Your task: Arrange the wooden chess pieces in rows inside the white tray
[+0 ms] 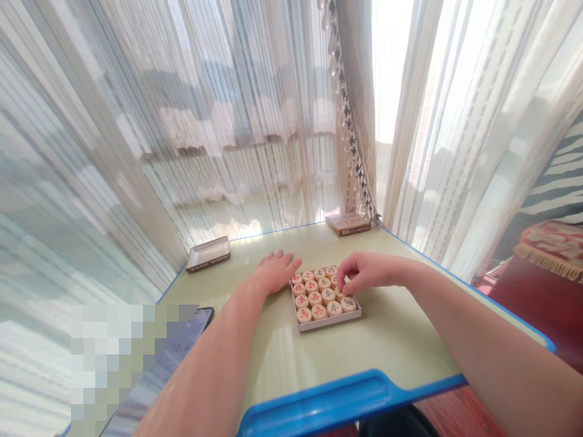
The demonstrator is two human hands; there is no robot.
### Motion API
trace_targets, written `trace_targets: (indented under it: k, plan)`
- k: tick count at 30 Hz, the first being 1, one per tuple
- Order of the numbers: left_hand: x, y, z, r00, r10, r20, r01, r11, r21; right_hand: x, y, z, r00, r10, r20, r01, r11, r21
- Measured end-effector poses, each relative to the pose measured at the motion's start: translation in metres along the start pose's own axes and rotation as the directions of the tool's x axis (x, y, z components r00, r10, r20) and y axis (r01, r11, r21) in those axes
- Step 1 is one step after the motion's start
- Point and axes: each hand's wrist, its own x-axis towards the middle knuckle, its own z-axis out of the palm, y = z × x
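Observation:
A shallow white box (328,322) full of round wooden Chinese chess pieces (315,298) with red and dark characters sits mid-table. My left hand (274,271) lies flat on the table, fingers stretched, touching the box's left far corner. My right hand (364,271) is curled over the box's right side, its fingertips pinched on one of the chess pieces (345,289) in the right column.
The pale green table (396,340) has a blue rim with a groove at the near edge. A box lid (207,253) lies at the far left, a brown box (348,223) at the far right, a dark phone (189,340) near left. Sheer curtains surround the table.

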Motion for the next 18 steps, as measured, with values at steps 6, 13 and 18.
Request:
trace_targets:
  k: [6, 13, 18]
  plan:
    - [0.002, -0.001, 0.001, 1.000, -0.025, 0.005, 0.025, 0.999, -0.028, 0.000, 0.002, 0.000, 1.000, -0.010, -0.008, 0.010, 1.000, 0.019]
    - [0.000, 0.001, -0.002, 1.000, 0.016, 0.007, -0.016, 1.000, 0.023, 0.004, 0.002, 0.002, 0.979, 0.037, -0.202, 0.012, 0.972, 0.234]
    - [-0.003, 0.001, -0.005, 0.998, 0.056, -0.002, -0.055, 0.996, 0.068, 0.020, 0.018, 0.004, 0.859, 0.088, -0.504, 0.027, 0.976, 0.216]
